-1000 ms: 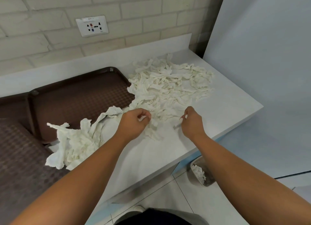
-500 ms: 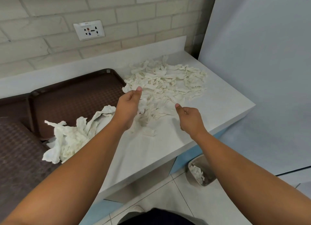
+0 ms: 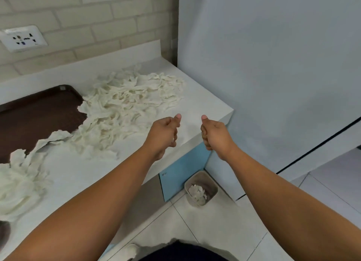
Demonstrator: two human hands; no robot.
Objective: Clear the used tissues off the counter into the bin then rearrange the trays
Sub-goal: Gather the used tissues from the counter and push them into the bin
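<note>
At the near right corner of the bench point(image 3: 78, 175) both hands are up close together, thumbs raised; the left is over the bench edge, the right just past it. Left hand point(image 3: 164, 134): fingers curled, bit of white showing betw. them, so its grip looks closed on a scrap point(image 3: 173, 139) of tissue. Right hand point(image 3: 214, 134): fingers curled too, but can't tell if anything's inside. The bin point(image 3: 210, 180) stands on the floor below, against the blue cupboard point(image 3: 181, 169), w/ a few tissues already in it. Main pile of tissues point(image 3: 127, 108) lies far on the bench, spilling onto the right edge of the brown tray point(image 3: 35, 120); a second heap point(image 3: 21, 182) sits near left. Step in hand, as I read it: carrying a small pick-up to the bin, i.e. early in the clearing, trays untouched. Next move prob. needs hands brought over the bin mouth and down before letting go: bin's small and low, and light scraps may drift. Bigger handfuls after that, esp. from the main pile.
</note>
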